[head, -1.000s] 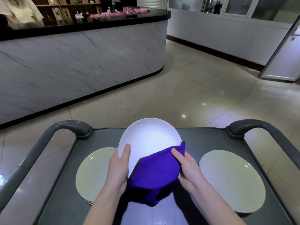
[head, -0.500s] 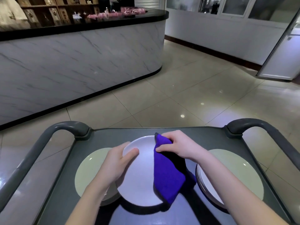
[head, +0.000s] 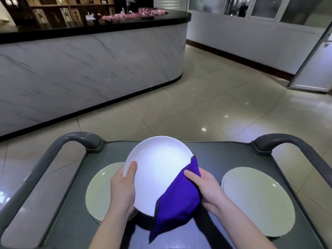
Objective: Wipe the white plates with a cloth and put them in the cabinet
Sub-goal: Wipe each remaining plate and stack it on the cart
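I hold a white plate point(head: 158, 169) tilted up above the grey cart point(head: 224, 151). My left hand point(head: 124, 187) grips its left rim, thumb on the face. My right hand point(head: 206, 187) holds a purple cloth point(head: 177, 198) against the plate's lower right rim, and the cloth hangs down below it. A stack of white plates point(head: 98, 193) lies on the cart at the left, partly hidden by my left hand. Another stack of white plates point(head: 256, 200) lies at the right.
The cart has raised grey handles at the left point(head: 45, 159) and right point(head: 294, 146). A curved marble counter point(head: 89, 69) with a black top stands ahead on the left. Tiled floor point(head: 215, 97) lies beyond the cart, a door point(head: 316, 65) at far right.
The plate went from lying nearly flat to tilted up facing me. My right hand with the cloth moved from the plate's top edge down to its lower right rim.
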The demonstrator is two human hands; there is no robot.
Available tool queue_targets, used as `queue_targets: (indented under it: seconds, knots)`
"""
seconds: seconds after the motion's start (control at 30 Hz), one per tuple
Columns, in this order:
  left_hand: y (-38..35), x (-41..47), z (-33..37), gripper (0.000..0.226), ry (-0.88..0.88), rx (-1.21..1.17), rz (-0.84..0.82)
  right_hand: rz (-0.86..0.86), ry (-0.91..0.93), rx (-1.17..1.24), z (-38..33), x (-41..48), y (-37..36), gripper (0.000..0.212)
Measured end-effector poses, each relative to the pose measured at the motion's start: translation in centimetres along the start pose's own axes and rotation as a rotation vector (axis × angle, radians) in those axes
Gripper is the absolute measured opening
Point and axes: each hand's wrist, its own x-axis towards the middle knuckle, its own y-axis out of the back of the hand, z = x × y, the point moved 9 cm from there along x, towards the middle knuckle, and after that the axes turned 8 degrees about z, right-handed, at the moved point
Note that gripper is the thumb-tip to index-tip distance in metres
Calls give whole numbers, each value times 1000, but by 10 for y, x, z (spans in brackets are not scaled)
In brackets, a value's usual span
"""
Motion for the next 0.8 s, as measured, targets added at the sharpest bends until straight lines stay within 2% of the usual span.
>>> queue_targets:
  seconds: [0.1,0.27,0.37,0.43,0.53,0.63,0.7,0.8]
  knots:
    - [3,-1,-5,17,9,-11,8,2,-22,-20,8,-1,1,9]
    - [2,8,34,20,-220,286,-64,-59,137,-261,-42,7,-8,9]
    - [-17,6,58,21,-349,427,-245,-105,253,-468,-75,8,-21,14]
    - [-36,-2,64,23,-456,570,-383,-164,322,-642,-88,5,-36,26]
    - [-53,-9,62,30,-547,690,-497,-239,392,-837,-85,1,-54,35]
    - [-52,-11,68,22,-578,585,-467,-203,397,-735,-82,0,-48,28]
    - [-36,-7,70,15,-541,393,-335,-110,393,-608,-82,0,-35,26]
    - [-6,-1,49,16,-387,217,-77,71,289,-195,-70,2,-6,16]
